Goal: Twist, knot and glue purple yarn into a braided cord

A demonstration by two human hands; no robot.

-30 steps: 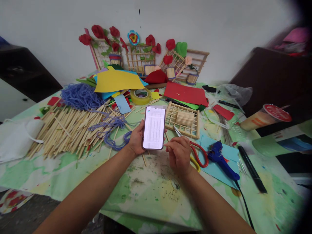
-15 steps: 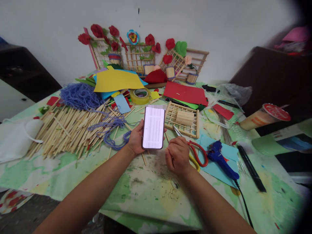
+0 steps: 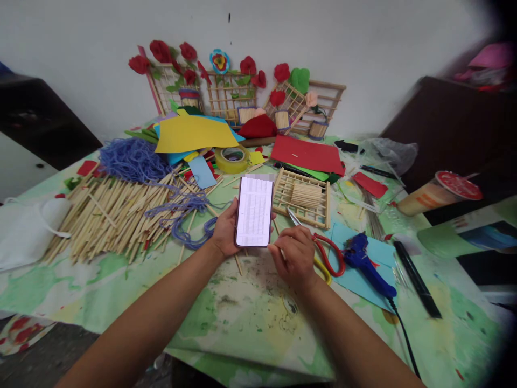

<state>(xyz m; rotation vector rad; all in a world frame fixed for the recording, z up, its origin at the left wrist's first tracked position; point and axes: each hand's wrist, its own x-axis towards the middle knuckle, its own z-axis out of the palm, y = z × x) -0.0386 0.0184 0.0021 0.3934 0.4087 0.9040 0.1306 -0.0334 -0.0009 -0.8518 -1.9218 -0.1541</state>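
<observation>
Left hand (image 3: 226, 230) holds phone (image 3: 254, 213) over stained tablecloth (image 3: 250, 334); dark cabinet (image 3: 444, 118), perhaps, beyond.

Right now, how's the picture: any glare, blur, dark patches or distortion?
Head view: the dark-rimmed rectangular phone glows brightly, its lettering unreadable; head view: black, blurry shading fills both right-hand corners; head view: wide-angle stretch seemingly slants the red-lidded plastic cup outward.

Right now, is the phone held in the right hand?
No, the left hand holds the phone, while the right hand is near its lower corner.
</observation>
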